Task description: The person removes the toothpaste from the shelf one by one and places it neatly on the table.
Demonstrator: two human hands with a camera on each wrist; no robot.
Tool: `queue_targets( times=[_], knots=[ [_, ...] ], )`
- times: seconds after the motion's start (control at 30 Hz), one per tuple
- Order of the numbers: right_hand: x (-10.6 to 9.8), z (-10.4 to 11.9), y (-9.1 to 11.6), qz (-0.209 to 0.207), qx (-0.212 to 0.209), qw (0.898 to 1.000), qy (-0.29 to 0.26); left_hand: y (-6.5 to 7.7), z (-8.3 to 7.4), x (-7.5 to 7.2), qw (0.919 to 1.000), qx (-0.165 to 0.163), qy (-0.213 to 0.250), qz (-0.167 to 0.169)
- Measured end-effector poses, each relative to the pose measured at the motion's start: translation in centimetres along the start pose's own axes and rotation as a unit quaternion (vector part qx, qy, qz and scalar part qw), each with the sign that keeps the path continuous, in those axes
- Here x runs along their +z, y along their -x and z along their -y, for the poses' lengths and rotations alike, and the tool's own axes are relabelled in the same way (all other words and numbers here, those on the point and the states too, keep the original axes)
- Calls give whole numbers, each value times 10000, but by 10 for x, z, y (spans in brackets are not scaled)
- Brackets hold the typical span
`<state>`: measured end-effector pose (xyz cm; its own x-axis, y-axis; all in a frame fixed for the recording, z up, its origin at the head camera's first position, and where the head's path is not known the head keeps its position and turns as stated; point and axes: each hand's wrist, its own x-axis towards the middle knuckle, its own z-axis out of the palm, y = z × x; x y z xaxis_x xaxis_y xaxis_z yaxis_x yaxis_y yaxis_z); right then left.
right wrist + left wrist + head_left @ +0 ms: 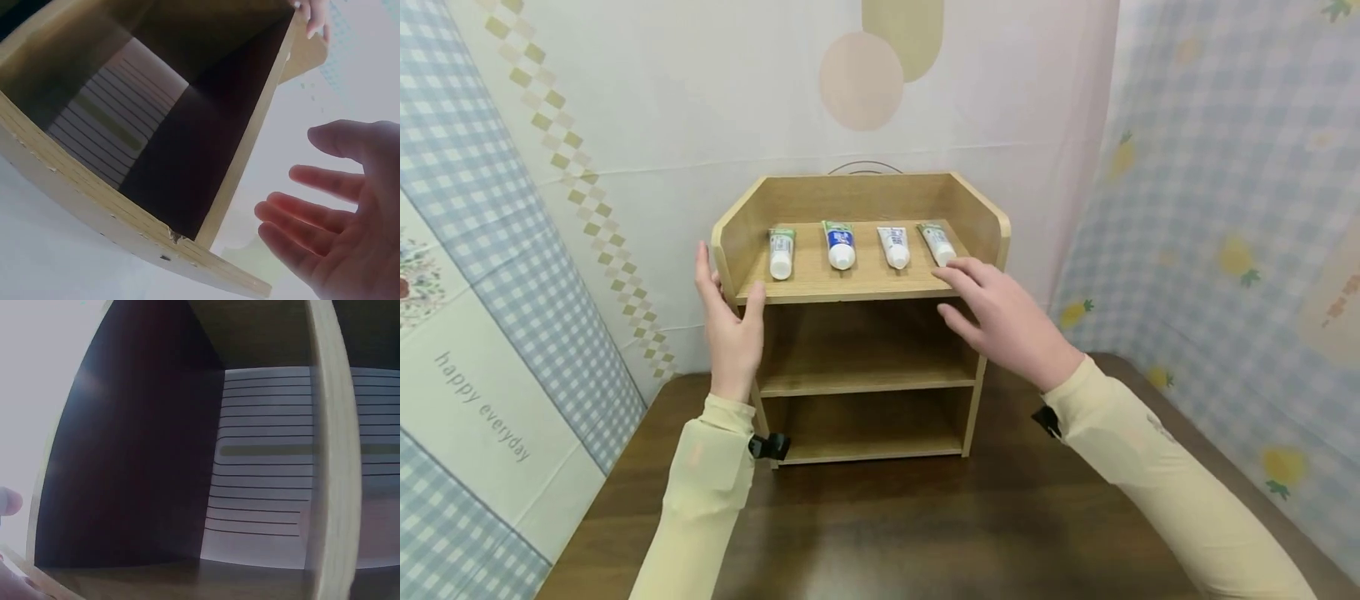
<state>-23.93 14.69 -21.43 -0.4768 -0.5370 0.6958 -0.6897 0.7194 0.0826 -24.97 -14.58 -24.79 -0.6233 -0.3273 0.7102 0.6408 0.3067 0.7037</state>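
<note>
Several capped squeeze tubes lie in a row on the top board of a wooden shelf unit (865, 389), caps toward me. From the left come a green-and-white tube (782, 252), a blue-and-white tube (839, 245), a white tube (894, 247) and another green-and-white tube (937, 242). My left hand (733, 342) is at the unit's left side panel, fingers along its outside and thumb near the front edge. My right hand (1000, 321) hovers by the front right corner, relaxed fingertips beside the rightmost tube's cap; I cannot tell whether they touch. In the right wrist view its palm is bare.
The unit stands on a dark brown table (880, 533) against a printed cloth backdrop (700, 100). Below the top board are two compartments, split by a middle board (865, 388). Raised walls border the top board at the back and both sides.
</note>
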Motion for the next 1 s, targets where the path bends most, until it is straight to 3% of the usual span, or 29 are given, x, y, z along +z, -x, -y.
queue_targets(
  times=[0.23, 0.4, 0.57, 0.77, 1.0],
  knots=[
    [8, -6, -16, 221, 474, 9986, 40, -7, -2, 5, 9994, 227, -274, -50],
    [21, -13, -26, 182, 580, 9981, 101, -12, 2, 1, 9998, 126, -124, -48],
    [31, -18, -30, 162, 873, 9961, -16, -12, 5, 0, 9996, 36, -266, -21],
    [33, -18, -38, 514, 1416, 9885, -100, -9, 11, 3, 9991, 300, -245, -143],
    [37, -17, -54, 759, 1668, 9830, 129, -13, 20, 3, 9992, 363, -113, -125]
  ],
)
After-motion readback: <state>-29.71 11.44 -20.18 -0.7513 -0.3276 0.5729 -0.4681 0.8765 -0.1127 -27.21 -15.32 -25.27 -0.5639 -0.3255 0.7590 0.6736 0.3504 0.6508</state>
